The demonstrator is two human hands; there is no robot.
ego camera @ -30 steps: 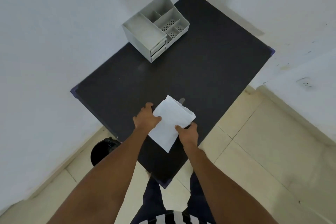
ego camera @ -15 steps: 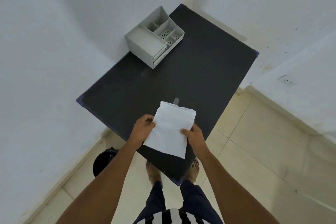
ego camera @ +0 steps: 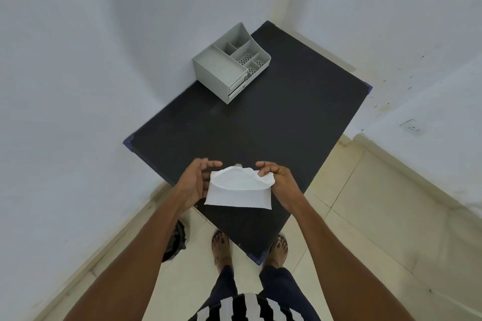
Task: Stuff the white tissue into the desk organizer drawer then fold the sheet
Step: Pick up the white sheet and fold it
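Head view, looking down on one dark counter (ego camera: 273,125) set in a room corner. One grey organizer (ego camera: 230,64) stands at the counter's 11 o'clock end, against the wall. Its top carries one large shallow tray and five smaller open compartments, three of them with perforated floors; all appear empty. Two drawers (ego camera: 238,87) are stacked in its near face, both closed; their contents cannot be seen.

One white tissue (ego camera: 240,191) is held in the air above the counter's 6 o'clock edge, between two hands. The left hand (ego camera: 194,182) lies along the tissue's 9 o'clock side with fingers loosely curled and apart; whether it grips the tissue cannot be told. The right hand (ego camera: 277,180) pinches the tissue's 2 o'clock corner between thumb and fingers. The tissue's upper edge is curled over toward the viewer; its lower edge hangs flat.

Two sandalled feet stand on the tiled floor (ego camera: 365,229) below. One dark round object (ego camera: 176,241) sits at 7 o'clock, partly behind the left forearm. One wall socket (ego camera: 411,126) shows at 3 o'clock.
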